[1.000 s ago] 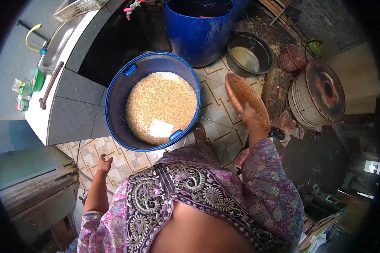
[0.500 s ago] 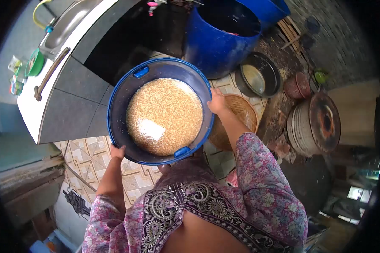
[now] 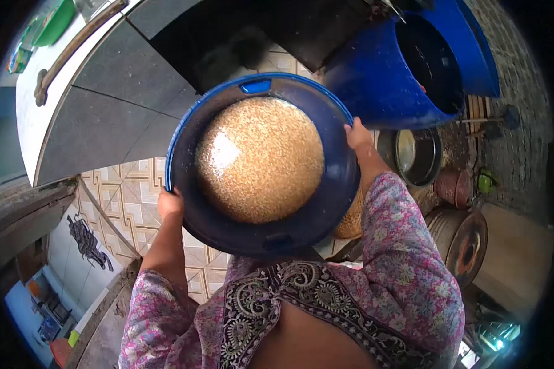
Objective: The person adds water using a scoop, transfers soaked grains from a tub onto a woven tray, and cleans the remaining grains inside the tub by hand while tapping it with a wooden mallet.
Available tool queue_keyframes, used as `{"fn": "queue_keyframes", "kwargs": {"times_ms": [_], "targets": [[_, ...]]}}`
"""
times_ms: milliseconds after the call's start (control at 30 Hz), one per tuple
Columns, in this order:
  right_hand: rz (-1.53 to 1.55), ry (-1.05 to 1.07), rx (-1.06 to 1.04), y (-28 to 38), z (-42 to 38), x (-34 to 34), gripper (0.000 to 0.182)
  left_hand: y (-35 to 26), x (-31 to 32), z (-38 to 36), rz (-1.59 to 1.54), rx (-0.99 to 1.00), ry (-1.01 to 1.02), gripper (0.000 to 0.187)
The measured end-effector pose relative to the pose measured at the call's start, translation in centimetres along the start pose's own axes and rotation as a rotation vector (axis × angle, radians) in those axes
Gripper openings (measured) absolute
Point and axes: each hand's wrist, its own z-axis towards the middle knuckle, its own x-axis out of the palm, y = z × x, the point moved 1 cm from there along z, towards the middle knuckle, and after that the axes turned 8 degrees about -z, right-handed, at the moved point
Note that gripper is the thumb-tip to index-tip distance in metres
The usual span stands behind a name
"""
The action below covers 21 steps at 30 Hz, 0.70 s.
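Observation:
A large round dark-blue basin (image 3: pixel 340 178) with a bright blue rim hangs in front of my body, held up off the floor. Small pale-golden grains or beans (image 3: pixel 268 166) cover its bottom under liquid, and light glints off the surface. My left hand (image 3: pixel 170 203) is closed on the rim at the lower left. On the right side my right hand (image 3: pixel 358 135) grips the rim, thumb over the edge. The far side of the basin is tilted up, and the contents lie against the far wall in my view.
Blue barrels (image 3: pixel 375 74) stand at the upper right, beside a dark tub (image 3: pixel 426 163) and a reddish pot (image 3: pixel 454 187). A woven basket (image 3: pixel 349 221) is partly hidden behind my right arm. A tiled counter (image 3: pixel 129 80) runs along the left above the patterned floor (image 3: pixel 123 190).
My view has turned left, so the barrels and tub sit further right. The basin has moved with my hands, looks larger and tilts more. Both hands keep hold of its rim.

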Motion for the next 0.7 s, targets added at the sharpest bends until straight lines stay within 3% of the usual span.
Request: {"fn": "queue_keyframes", "kwargs": {"times_ms": [67,167,433,700], "targets": [[-0.003,-0.115,-0.04,0.3,-0.5,-0.2,0.032,0.8,0.8,1.1,-0.009,0.018,-0.016,0.032],[-0.015,-0.134,-0.004,0.6,-1.5,-1.0,0.028,0.5,-0.6,1.6,0.034,0.059,-0.016,0.032],[0.018,-0.149,0.113,1.6,-2.3,-1.2,0.027,-0.5,-1.0,1.1,0.028,0.029,0.024,0.031],[0.074,-0.161,0.178,0.3,-3.8,0.5,0.026,-0.3,-0.6,2.1,-0.034,0.132,0.015,0.029]]}}
